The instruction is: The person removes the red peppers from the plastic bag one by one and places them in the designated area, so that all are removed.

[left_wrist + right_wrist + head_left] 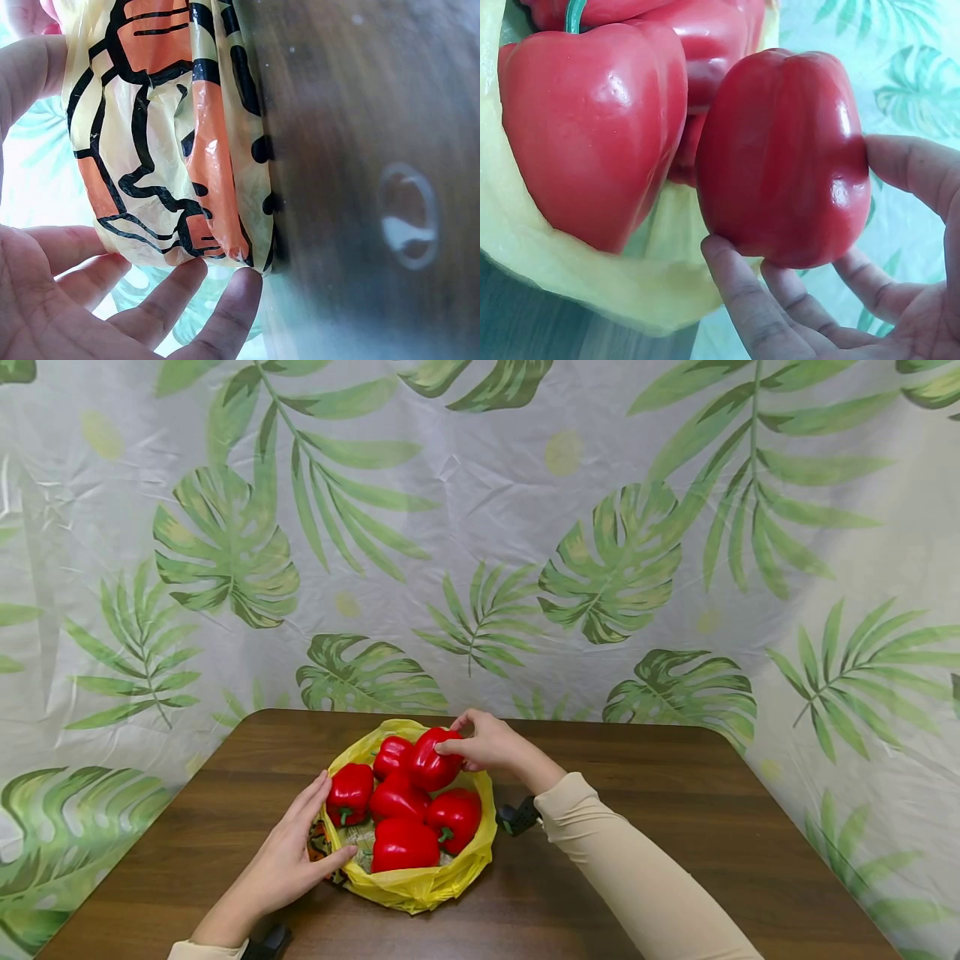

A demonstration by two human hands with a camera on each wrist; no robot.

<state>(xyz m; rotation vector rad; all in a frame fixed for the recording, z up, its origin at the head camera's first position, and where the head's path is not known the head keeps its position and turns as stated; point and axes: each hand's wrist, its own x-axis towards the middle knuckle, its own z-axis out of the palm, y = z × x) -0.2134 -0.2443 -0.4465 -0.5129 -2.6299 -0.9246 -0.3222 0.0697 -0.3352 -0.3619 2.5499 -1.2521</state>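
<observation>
A yellow plastic bag (420,887) with its rim rolled down stands on the table and holds several red bell peppers (405,845). With thumb and fingers, my right hand (491,745) grips one bell pepper (784,161) at the bag's far right rim, above the others. My left hand (288,856) rests against the bag's left side, its fingers spread and the thumb over the near rim. In the left wrist view, those fingertips touch the bag's side, printed in orange and black (214,150). Green stems show on some peppers.
The brown wooden table (637,793) extends to both sides of the bag. Behind its far edge hangs a pale curtain (495,527) with green leaves. Dark wrist cameras sit at my right wrist (517,817) and left wrist (268,942).
</observation>
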